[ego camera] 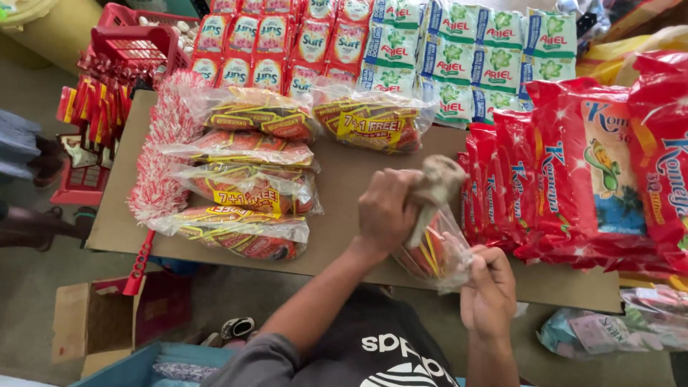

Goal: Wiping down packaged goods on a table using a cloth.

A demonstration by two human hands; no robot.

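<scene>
My left hand (387,208) grips the twisted neck of a clear plastic bag (436,252) filled with red and yellow sachets. A wad of brownish material (438,179) sits at the top of that neck, blurred by motion. My right hand (489,290) holds the bag's lower end from the right. Both hands hover over the front part of a brown cardboard sheet (344,179). Several similar clear bags of sachets (244,190) lie in a column to the left, and one more bag of sachets (373,122) lies further back.
Red packets (595,172) stand stacked on the right. Strips of red sachets (287,43) and green-and-white sachets (487,57) lie at the back. A red-and-white duster (161,158) edges the sheet's left side. A red basket (136,43) and a cardboard box (89,319) sit nearby.
</scene>
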